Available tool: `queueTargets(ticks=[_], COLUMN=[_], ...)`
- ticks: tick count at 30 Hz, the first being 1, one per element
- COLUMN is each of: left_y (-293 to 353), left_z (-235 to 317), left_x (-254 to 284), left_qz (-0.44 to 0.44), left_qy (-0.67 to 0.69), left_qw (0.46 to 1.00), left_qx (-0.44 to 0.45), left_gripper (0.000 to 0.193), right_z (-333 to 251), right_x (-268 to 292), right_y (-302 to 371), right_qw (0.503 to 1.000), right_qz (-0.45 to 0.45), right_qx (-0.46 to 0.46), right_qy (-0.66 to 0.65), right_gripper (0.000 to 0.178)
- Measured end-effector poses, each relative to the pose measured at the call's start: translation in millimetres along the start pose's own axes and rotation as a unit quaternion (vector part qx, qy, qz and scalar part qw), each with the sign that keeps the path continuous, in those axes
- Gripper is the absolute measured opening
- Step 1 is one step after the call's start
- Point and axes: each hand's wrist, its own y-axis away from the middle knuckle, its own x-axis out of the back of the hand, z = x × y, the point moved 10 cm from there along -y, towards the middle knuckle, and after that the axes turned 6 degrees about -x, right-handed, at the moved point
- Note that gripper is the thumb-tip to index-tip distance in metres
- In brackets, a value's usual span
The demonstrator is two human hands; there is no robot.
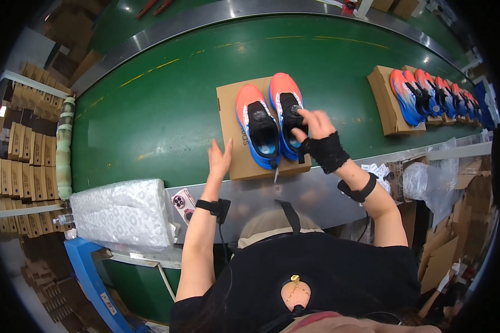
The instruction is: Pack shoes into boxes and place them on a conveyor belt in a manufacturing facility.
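A pair of sneakers with coral toes, black tongues and blue soles lies side by side on a brown cardboard shoebox [225, 111], toes pointing away from me. The left sneaker [254, 105] and the right sneaker [286, 87] both have dark insides with a light blue patch showing. Beside the box's near left edge is my left hand [220, 158], fingers apart and holding nothing. My right hand [316, 127], in a black fingerless cover, hovers at the right sneaker's opening with thumb and fingers parted. Whether its fingertips touch the sneaker I cannot tell. A small white tag [276, 175] hangs at the heels.
The box rests on a green conveyor belt [166, 111] with a metal edge. More boxes topped with matching sneakers [408, 102] line up at right. Near left are a plastic-wrapped stack of patterned paper [122, 213] and a phone [181, 204]. Clear plastic bags [428, 183] lie at right.
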Motion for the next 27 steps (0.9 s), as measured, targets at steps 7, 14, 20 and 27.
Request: queueTargets(ticks=[7, 14, 20, 27], left_y=[22.8, 11.7, -2.4, 3.5], left_z=[-0.8, -26.3, 20.7, 123.7], left_x=[-37.1, -21.3, 28.6, 35.1], left_qz=[-0.033, -0.107, -0.081, -0.082], left_qy=[0.166, 0.209, 0.316, 0.125], left_qw=[0.985, 0.971, 0.941, 0.988], left_qx=[-0.043, 0.039, 0.089, -0.043], left_gripper=[0.059, 0.058, 0.050, 0.052], right_z=[5.0, -31.1, -93.5, -38.9], right_x=[-96.1, -27.0, -13.5, -65.3], right_y=[4.6, 76.0, 191.6, 198.8], right_qw=[0.965, 0.992, 0.908, 0.908], right_qz=[-0.203, -0.108, -0.281, -0.418], right_qx=[-0.130, 0.056, 0.309, 0.011], right_qy=[0.105, -0.029, -0.027, -0.012], right_gripper=[0.027, 0.021, 0.017, 0.006])
